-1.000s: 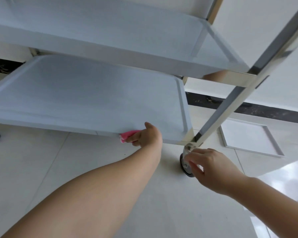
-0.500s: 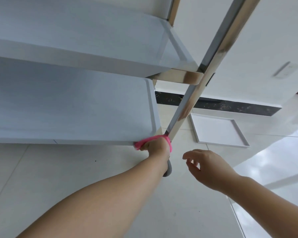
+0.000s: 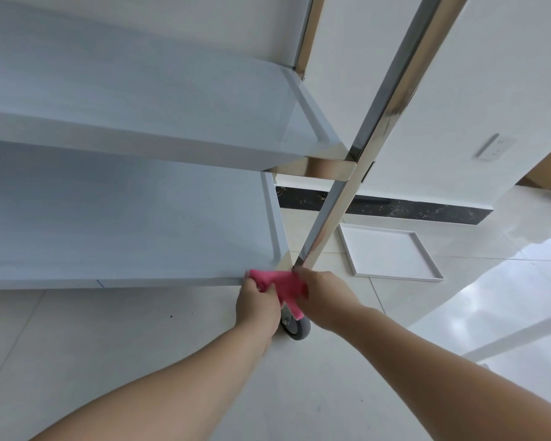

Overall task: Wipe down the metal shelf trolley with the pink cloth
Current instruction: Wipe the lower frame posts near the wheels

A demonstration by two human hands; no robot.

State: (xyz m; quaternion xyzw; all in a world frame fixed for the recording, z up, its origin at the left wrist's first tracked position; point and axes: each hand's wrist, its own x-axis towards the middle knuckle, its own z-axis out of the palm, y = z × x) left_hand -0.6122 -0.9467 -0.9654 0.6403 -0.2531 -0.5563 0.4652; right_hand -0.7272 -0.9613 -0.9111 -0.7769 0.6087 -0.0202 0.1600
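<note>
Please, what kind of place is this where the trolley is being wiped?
Probably an indoor room of a home or a workplace; the picture does not settle which. It has a glossy tiled floor, a white wall with an electrical socket, and a dark skirting strip along the base of the wall.

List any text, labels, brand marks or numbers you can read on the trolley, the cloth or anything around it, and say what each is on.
No readable text anywhere in this view.
Metal shelf trolley: bare shelves and posts, no label or brand mark visible.
Pink cloth, held by left hand and right hand: no tag showing.
Wall socket: only slots, no lettering legible.
White tray on the floor: blank.
</note>
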